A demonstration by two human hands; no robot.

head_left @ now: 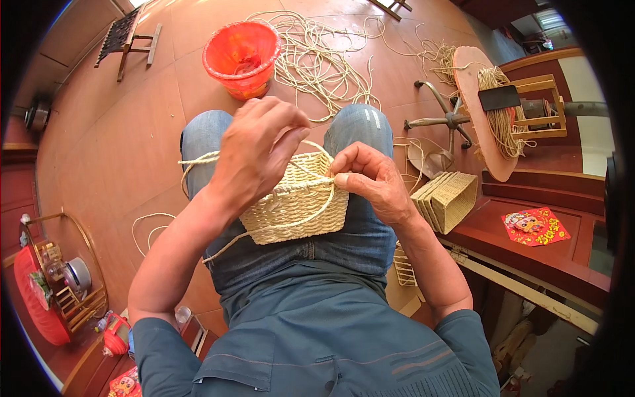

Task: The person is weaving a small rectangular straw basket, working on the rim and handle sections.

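Basket (pixel 291 221) of pale woven cord sits in the person's lap between the thighs, its opening tilted toward the knees. Right hand (pixel 372 182) pinches the rim at the basket's right corner, thumb and forefinger closed on it, the other fingers curled. Left hand (pixel 261 142) is raised over the far left side of the basket, fingers bent and thumb close to them; whether it grips a cord I cannot tell, since the back of the hand hides the spot. One cord (pixel 228 248) droops from the right corner across the front of the basket, its loose end over the left thigh. Another strand (pixel 198 160) shows left of the left wrist, above the left knee.

Jeans (pixel 364 231) cover the legs under the basket. On the tiled floor beyond the knees stands a red bucket (pixel 241 81), with a tangled heap of cord (pixel 321 66) just to its right. Nested baskets (pixel 456 202) lie on their side near the right forearm. Farther right, a bundle of cord (pixel 508 135) rests on an oval board (pixel 473 99), beside a metal chair base (pixel 456 119).
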